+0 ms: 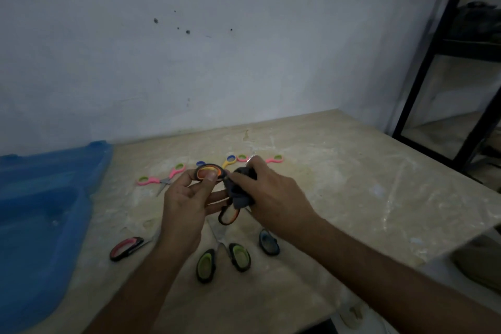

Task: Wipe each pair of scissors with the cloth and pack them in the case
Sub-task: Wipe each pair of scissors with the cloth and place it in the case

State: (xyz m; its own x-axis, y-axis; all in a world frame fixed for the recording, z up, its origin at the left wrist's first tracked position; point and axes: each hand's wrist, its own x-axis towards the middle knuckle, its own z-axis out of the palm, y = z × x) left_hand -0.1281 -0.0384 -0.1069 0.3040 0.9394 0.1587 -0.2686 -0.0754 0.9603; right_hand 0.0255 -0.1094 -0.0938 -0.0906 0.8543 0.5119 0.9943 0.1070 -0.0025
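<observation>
My left hand (184, 206) pinches the upper handle loop of the black-and-orange scissors (210, 172), held above the table. Their second loop hangs lower, under my right hand. My right hand (271, 195) grips a dark grey cloth (240, 192) bunched around the scissors; the blades are hidden inside it. The open blue case (40, 211) lies at the left. On the table lie black-and-green scissors (225, 260), a black-and-pink pair (127, 248), a dark blue-handled pair (268, 243), and small pink scissors (160, 177).
More small scissors with yellow and pink handles (238, 158) lie at the back of the beige table (352, 184). A white wall stands behind. A black metal shelf frame (433, 62) rises at the right. The table's right edge falls away nearby.
</observation>
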